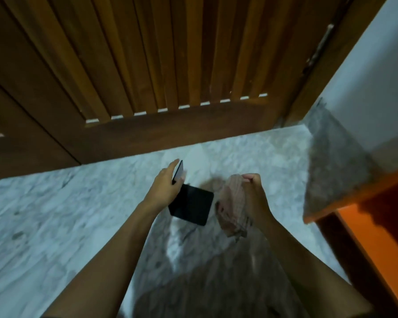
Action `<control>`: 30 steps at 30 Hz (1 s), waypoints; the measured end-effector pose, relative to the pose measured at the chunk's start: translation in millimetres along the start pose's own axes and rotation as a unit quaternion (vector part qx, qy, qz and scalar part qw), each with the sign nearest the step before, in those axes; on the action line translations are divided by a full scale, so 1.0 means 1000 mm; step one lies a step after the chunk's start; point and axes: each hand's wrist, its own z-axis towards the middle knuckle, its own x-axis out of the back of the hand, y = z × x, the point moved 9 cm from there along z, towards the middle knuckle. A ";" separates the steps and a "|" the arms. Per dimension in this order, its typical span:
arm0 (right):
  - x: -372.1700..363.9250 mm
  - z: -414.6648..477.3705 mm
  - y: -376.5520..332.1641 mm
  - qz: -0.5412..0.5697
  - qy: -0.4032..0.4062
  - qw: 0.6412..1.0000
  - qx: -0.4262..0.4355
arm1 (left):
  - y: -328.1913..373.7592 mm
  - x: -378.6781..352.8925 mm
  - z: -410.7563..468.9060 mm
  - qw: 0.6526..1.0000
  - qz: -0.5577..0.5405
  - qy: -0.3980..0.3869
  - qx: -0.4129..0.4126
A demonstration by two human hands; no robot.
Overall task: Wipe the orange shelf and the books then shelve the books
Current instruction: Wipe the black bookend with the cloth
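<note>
The left hand pinches the raised cover of an open black book above the marble floor; the right hand has its grip curled round a bunched pinkish cloth just beside it; the orange shelf lies at the right

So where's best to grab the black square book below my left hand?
Take the black square book by its right edge, coming from the right: that side lies clear, while the left hand, holding a thin dark panel, overlaps its left corner.
</note>
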 end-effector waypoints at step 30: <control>0.147 -0.131 -0.169 -0.150 0.162 0.917 0.332 | 0.241 0.116 -0.154 0.926 -0.173 0.234 -0.241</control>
